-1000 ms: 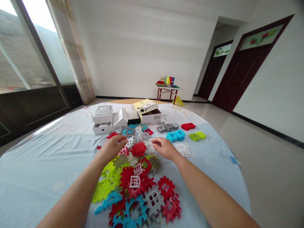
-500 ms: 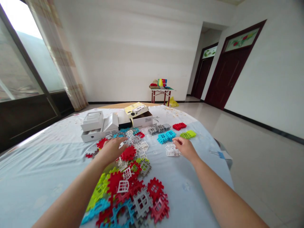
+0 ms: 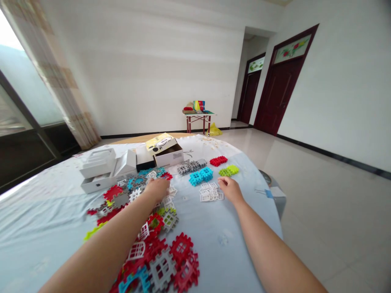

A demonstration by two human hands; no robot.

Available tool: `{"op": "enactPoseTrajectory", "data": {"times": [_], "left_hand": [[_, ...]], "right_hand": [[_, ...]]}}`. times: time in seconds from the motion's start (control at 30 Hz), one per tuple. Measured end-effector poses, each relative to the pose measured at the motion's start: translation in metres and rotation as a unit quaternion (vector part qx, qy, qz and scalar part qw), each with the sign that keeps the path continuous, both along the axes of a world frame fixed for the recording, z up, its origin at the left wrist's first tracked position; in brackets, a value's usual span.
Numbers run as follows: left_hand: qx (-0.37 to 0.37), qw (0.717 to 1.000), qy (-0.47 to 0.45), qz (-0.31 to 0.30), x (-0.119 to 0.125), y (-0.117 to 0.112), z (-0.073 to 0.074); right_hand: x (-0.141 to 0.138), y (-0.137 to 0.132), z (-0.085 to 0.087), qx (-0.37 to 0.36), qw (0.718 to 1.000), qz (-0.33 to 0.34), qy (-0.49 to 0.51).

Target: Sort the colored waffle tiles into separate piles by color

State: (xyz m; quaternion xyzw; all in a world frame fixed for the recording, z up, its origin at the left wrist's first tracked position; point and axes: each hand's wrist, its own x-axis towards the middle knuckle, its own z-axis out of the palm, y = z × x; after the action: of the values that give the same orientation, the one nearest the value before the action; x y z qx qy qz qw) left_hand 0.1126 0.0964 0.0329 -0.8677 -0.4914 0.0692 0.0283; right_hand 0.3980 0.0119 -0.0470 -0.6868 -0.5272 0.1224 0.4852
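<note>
My left hand (image 3: 157,189) hides some plastic pieces (image 3: 137,195) under the palm, so I cannot tell their shape. The picture's bottom edge cuts off the lowest pieces (image 3: 134,283), my left arm (image 3: 100,250) and my right arm (image 3: 269,254). The things (image 3: 198,106) on the small far table (image 3: 198,115) are too small to tell.

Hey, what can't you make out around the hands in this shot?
In the head view:
Pieces under the left hand: hidden by the hand and forearm.
Anything in the right hand: hidden by its curled fingers.
Pile's lower end: cut off by the bottom edge.
Inside of the open box: hidden by its front wall.
Items on the far red-legged table: too small.
</note>
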Motion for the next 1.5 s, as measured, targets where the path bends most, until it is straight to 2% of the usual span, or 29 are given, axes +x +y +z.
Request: {"op": "enactPoseTrajectory", "data": {"times": [0.27, 0.4, 0.63, 0.73, 0.93, 1.13, 1.27, 1.37, 1.5], "left_hand": [[0.004, 1.0, 0.01, 0.021, -0.018, 0.0, -0.001], [0.006, 0.999, -0.009, 0.035, -0.014, 0.005, -0.003], [0.011, 0.999, -0.037, 0.021, -0.001, 0.008, -0.012], [0.024, 0.997, -0.064, 0.038, -0.002, 0.004, -0.006], [0.023, 0.983, -0.172, 0.06, 0.005, -0.015, 0.018], [-0.062, 0.96, -0.274, 0.011, 0.056, -0.031, 0.013], [-0.064, 0.947, -0.315, 0.002, 0.082, -0.032, 0.014], [-0.052, 0.946, -0.321, 0.017, 0.078, -0.028, 0.021], [-0.031, 0.956, -0.287, 0.057, 0.053, -0.024, 0.026]], "right_hand": [[-0.001, 0.002, 0.0, 0.012, 1.0, 0.01, 0.019], [0.0, 0.002, 0.0, 0.006, 1.0, 0.013, 0.024], [0.003, 0.006, 0.0, 0.003, 0.999, 0.016, 0.041], [0.003, 0.007, 0.001, 0.001, 0.999, 0.019, 0.05], [0.002, 0.009, 0.004, 0.007, 0.998, 0.019, 0.064], [0.004, 0.011, 0.004, 0.011, 0.994, 0.014, 0.108], [0.007, 0.014, 0.002, 0.01, 0.988, -0.007, 0.156], [0.008, 0.014, 0.002, 0.019, 0.985, -0.016, 0.17], [0.004, 0.013, 0.004, 0.02, 0.983, -0.024, 0.183]]}}
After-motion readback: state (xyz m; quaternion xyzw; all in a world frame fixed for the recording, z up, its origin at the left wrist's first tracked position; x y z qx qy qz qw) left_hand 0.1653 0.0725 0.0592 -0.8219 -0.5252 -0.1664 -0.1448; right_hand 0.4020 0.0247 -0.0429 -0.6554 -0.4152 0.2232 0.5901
